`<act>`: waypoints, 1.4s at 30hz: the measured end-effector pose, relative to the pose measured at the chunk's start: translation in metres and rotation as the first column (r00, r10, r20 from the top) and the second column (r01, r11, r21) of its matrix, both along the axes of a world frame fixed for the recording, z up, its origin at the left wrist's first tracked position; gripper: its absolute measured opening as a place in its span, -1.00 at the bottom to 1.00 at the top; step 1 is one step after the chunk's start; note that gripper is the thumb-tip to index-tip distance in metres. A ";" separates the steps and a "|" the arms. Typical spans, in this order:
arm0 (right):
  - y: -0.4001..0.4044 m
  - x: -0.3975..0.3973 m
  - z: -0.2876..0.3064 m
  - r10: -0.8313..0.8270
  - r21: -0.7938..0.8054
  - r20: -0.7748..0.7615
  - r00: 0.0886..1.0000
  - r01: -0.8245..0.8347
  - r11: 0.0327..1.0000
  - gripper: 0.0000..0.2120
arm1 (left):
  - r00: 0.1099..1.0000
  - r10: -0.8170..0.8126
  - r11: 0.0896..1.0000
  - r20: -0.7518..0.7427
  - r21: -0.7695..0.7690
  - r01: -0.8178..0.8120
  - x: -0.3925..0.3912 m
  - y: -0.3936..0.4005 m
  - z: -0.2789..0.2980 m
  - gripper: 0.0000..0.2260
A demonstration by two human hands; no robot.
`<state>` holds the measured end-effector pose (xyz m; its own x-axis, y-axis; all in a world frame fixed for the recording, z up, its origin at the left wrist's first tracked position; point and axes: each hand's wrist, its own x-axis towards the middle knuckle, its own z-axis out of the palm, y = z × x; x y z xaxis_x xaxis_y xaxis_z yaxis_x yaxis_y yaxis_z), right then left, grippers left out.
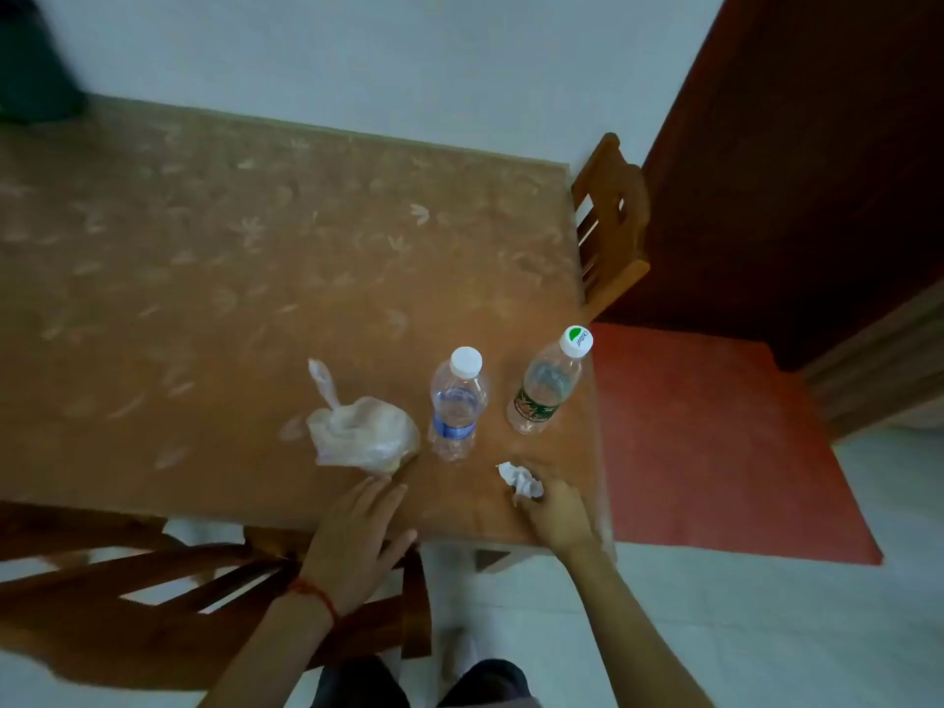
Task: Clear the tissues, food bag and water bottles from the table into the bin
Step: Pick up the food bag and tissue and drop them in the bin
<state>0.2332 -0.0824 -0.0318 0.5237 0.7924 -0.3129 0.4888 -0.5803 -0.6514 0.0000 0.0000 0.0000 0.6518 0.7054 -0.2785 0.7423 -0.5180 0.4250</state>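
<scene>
Dark trouser legs (424,682) show at the bottom centre of the frame, and from there we see two bare forearms reaching up toward a table (204,247) covered in an orange-brown cloth with a pale leaf pattern.

Our left hand (357,539), with a red thread bracelet (316,595) at the wrist, lies flat on the table's near edge, fingers straight and spread, holding nothing. Its fingertips are just below a crumpled clear plastic food bag (357,431), which sits on the table left of centre in the lower half of the frame; we cannot tell whether they touch it.

Our right hand (554,513), lower right of centre, has its fingers curled onto a crumpled white tissue (521,480) lying near the table's front right corner.

Above the hands two clear plastic water bottles stand upright on the table, a little apart. The left one (457,406) has a plain white cap and a blue label whose writing is too blurred to read. The right one (544,388) has a dark green label, also unreadable, and a white cap with a green patch and small print we cannot make out with confidence.

A wooden chair (608,222) stands at the table's right end, in the upper right, beside a dark red-brown door (792,171). An orange-red mat (715,442) covers the pale tiled floor at the right. Another wooden chair (153,595) sits at the lower left, tucked under the table. A dark green shape (30,58), blurred, fills the upper left corner.
</scene>
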 end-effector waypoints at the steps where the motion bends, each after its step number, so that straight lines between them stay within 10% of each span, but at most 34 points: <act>1: 0.003 0.003 -0.004 0.002 -0.013 -0.010 1.000 -0.002 1.000 -0.67 | 1.000 0.020 1.000 0.007 -0.008 -0.020 0.000 0.001 -0.003 -0.22; 15: 0.023 0.002 -0.025 -0.035 -0.111 0.039 0.999 0.039 0.993 -0.75 | 0.999 0.040 0.997 0.030 0.061 -0.042 0.002 0.012 -0.012 -0.26; 24: 0.022 -0.021 0.002 -0.258 0.037 -0.277 0.926 0.278 0.960 -0.96 | 0.991 0.051 0.995 0.124 0.081 -0.061 0.000 0.017 -0.008 -0.29; 34: 0.031 -0.047 0.025 -0.222 0.114 -0.335 0.916 0.273 0.955 -0.75 | 0.872 0.264 0.949 0.411 0.049 -0.311 -0.010 0.057 0.015 -0.53; 42: 0.027 -0.056 0.026 -0.236 0.108 -0.309 0.921 0.280 0.954 -0.69 | 0.901 0.314 0.949 0.300 -0.105 -0.296 -0.004 0.089 -0.005 -0.38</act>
<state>0.1776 -0.0557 -0.0060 0.6204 0.6907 -0.3716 0.1123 -0.5471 -0.8295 -0.0039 0.0888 -0.0051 0.4665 0.8730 -0.1422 0.6871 -0.2564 0.6799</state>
